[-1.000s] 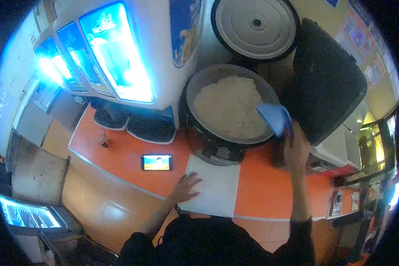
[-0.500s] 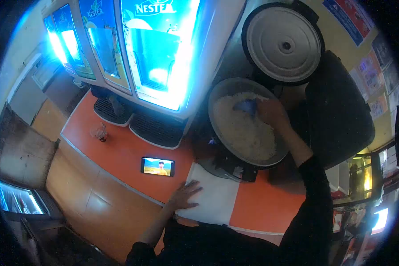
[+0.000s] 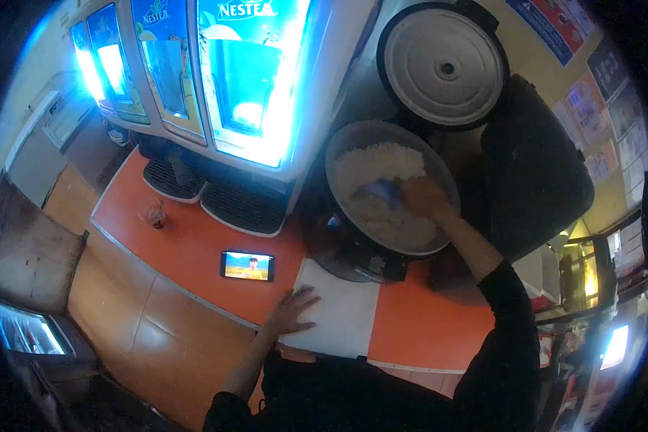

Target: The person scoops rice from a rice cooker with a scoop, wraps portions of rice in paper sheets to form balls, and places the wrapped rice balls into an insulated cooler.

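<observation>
White rice (image 3: 381, 162) fills much of a large round cooker pot (image 3: 342, 137) with its lid (image 3: 443, 65) raised behind it. My right hand (image 3: 426, 198) is closed on a blue scoop (image 3: 383, 191), whose blade is in the rice near the middle of the pot. Flat on the left edge of a white sheet (image 3: 345, 309) rests my left hand (image 3: 293, 311), fingers spread and holding nothing. A phone (image 3: 247, 266) with a lit screen lies on the orange counter (image 3: 187, 252), just beyond my left hand.
A lit drink dispenser (image 3: 245, 79) with dark drip trays (image 3: 241, 209) stands left of the cooker. A small clear glass (image 3: 155, 214) is on the counter at the left. To the cooker's right is a large dark object (image 3: 533, 158). The counter's front edge (image 3: 173, 282) curves past my left arm.
My right hand has carried the scoop from the pot's right rim to the far rice, then back toward the middle. The view has turned and shifted. My left hand stays on the sheet.
</observation>
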A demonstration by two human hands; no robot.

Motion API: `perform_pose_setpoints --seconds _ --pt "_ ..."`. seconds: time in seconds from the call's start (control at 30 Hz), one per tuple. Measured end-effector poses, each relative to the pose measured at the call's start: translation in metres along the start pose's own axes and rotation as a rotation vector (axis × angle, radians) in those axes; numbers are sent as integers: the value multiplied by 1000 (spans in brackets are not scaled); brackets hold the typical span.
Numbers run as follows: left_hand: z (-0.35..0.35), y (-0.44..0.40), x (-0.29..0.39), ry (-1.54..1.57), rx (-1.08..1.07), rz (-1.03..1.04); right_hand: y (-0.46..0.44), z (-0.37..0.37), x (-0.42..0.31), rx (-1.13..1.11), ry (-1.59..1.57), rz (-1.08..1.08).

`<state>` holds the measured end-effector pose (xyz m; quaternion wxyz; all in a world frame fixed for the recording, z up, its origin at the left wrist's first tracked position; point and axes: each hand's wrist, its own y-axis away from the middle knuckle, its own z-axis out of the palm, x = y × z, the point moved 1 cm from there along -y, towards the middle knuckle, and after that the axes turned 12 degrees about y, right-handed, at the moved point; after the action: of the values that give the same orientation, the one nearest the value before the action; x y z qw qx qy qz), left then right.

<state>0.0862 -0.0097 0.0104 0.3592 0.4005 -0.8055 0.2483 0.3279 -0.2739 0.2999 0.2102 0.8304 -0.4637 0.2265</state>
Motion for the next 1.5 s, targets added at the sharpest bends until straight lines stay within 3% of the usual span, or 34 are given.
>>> perform_pose_setpoints --seconds 0.07,0.17,0.2,0.27,0.4,0.47,0.5,0.57,0.6,0.67,0.77,1.0,1.07,1.4,1.5 --pt "-3 1 -1 -9 -2 14 19 7 -18 -186 -130 -46" --pt "-3 -2 4 -3 18 13 39 -23 -18 -249 -264 30" --pt "-5 1 4 -1 4 -1 37 -13 -11 -247 -271 36" --pt "-6 1 4 -28 -5 -4 34 16 14 -178 -387 -242" --pt "-2 0 3 -17 -20 -39 47 30 38 -249 -603 -242" --pt "1 1 2 -7 -15 -37 41 34 53 -58 -645 -169" --pt "0 -1 1 -4 -2 -31 36 19 51 -56 -645 -167" --pt "-2 -2 3 -13 -8 -26 23 -28 36 27 -362 165" --pt "-3 -3 5 -22 -14 -22 16 -19 24 30 -363 170" --pt "-4 -2 7 -29 -37 -44 0 10 0 263 3 26" --pt "-9 -3 9 -4 -50 -71 -18 9 4 159 -65 175" --pt "-8 -5 8 29 -37 -60 -37 16 13 92 -100 72" --pt "-9 -6 9 28 -33 -59 -36 18 13 -142 -174 -43" --pt "-8 -5 10 -14 -58 -76 21 -43 -17 -194 -227 -130" --pt "-8 -3 13 31 -31 -73 34 -33 -11 -98 -309 -143"
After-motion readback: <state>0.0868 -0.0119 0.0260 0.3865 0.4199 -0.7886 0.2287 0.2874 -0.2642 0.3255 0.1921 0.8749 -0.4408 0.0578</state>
